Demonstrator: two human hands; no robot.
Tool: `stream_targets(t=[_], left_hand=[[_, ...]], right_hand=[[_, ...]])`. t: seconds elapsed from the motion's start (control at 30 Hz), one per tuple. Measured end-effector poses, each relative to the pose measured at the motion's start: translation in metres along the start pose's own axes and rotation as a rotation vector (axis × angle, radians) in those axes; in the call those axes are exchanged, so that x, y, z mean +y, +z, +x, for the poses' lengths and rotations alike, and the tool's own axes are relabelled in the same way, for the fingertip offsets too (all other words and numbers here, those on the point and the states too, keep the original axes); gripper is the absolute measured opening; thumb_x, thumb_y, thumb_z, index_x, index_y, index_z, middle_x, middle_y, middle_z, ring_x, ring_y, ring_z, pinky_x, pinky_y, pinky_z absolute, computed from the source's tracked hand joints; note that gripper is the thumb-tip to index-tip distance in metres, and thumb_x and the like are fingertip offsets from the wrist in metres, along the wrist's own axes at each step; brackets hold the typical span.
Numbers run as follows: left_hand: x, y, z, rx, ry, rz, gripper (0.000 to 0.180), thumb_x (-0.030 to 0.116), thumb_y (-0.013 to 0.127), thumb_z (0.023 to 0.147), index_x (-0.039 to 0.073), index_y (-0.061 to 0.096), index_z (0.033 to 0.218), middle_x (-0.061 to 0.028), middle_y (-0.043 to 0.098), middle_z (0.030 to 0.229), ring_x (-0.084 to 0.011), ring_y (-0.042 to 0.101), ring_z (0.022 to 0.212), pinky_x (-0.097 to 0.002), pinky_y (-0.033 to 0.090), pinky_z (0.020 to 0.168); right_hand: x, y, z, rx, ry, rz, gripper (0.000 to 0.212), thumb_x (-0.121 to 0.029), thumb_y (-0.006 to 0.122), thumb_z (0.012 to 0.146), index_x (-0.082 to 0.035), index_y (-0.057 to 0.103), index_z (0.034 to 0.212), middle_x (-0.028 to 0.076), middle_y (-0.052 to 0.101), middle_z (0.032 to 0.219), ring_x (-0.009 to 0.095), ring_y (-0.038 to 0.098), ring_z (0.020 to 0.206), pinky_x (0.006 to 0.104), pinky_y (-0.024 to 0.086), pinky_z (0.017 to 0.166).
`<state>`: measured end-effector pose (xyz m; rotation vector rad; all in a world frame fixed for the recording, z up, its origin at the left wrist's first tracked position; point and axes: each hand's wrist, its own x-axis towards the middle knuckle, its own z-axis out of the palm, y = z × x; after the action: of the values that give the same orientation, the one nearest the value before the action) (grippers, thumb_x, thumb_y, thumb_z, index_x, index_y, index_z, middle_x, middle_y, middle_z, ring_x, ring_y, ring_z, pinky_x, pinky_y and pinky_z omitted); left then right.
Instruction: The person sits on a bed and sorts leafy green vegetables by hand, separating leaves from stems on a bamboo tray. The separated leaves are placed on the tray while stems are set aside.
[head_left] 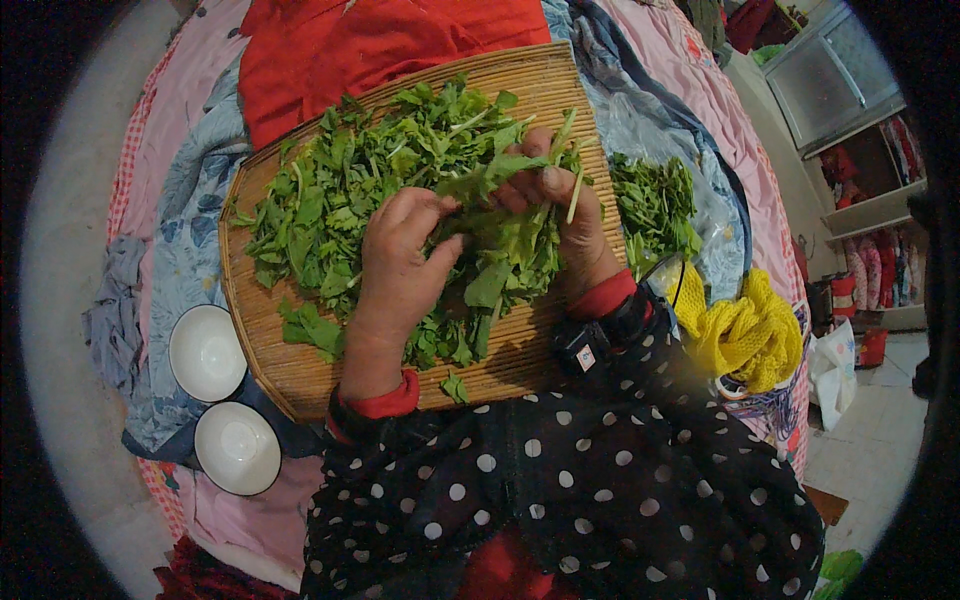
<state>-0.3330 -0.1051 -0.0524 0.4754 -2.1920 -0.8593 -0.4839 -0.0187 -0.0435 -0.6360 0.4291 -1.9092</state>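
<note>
A heap of leafy greens covers much of a slatted bamboo tray. Over the tray's right part, my right hand pinches a leafy green stem between thumb and fingers, with leaves hanging toward the left. My left hand hovers above the middle of the heap, its fingers curled and the thumb held apart from them. Its fingertips come close to a leaf tip beside my right hand, and I see nothing gripped between them. Loose leaves lie on the slats near my left wrist.
Two white bowls stand left of the tray. Right of it are more greens on clear plastic and a yellow knitted cloth. Red fabric lies beyond the tray, and a grey cloth at far left. A cabinet stands far right.
</note>
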Motion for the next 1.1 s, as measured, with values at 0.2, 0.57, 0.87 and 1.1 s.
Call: stream_targets(t=[0.2, 0.57, 0.87, 1.1], left_hand=[[0.000, -0.001, 0.001, 0.077, -0.016, 0.157, 0.033, 0.002, 0.066, 0.060, 0.004, 0.058, 0.092, -0.0106, 0.054, 0.092, -0.0288, 0.052, 0.090, -0.0375, 0.040, 0.080], [-0.005, 0.003, 0.000, 0.189, -0.097, -0.022, 0.023, -0.007, 0.058, 0.064, 0.001, 0.056, 0.085, -0.0105, 0.056, 0.087, -0.0270, 0.055, 0.083, -0.0342, 0.044, 0.074], [-0.002, 0.000, 0.002, 0.180, -0.103, 0.017, 0.026, -0.004, 0.062, 0.067, 0.003, 0.057, 0.091, -0.0103, 0.056, 0.090, -0.0267, 0.055, 0.084, -0.0348, 0.043, 0.075], [-0.001, 0.002, 0.001, 0.019, -0.013, 0.371, 0.031, 0.002, 0.066, 0.063, 0.007, 0.058, 0.093, -0.0065, 0.055, 0.092, -0.0275, 0.050, 0.091, -0.0383, 0.036, 0.082]], right_hand=[[-0.003, 0.007, -0.007, 0.171, -0.003, 0.042, 0.030, -0.021, 0.063, 0.070, -0.015, 0.044, 0.092, 0.003, 0.049, 0.083, 0.017, 0.049, 0.076, 0.0299, 0.041, 0.067], [0.002, 0.010, -0.004, 0.116, 0.034, 0.032, 0.029, -0.018, 0.061, 0.072, -0.015, 0.043, 0.094, 0.002, 0.046, 0.075, 0.017, 0.046, 0.067, 0.0339, 0.040, 0.066], [-0.003, 0.001, -0.010, 0.174, 0.063, 0.202, 0.033, -0.025, 0.060, 0.075, -0.016, 0.050, 0.104, 0.002, 0.047, 0.074, 0.015, 0.045, 0.059, 0.0333, 0.041, 0.062], [-0.006, -0.002, -0.009, 0.062, 0.117, 0.232, 0.021, -0.029, 0.059, 0.076, -0.018, 0.051, 0.092, -0.001, 0.037, 0.066, 0.013, 0.040, 0.056, 0.0304, 0.036, 0.058]])
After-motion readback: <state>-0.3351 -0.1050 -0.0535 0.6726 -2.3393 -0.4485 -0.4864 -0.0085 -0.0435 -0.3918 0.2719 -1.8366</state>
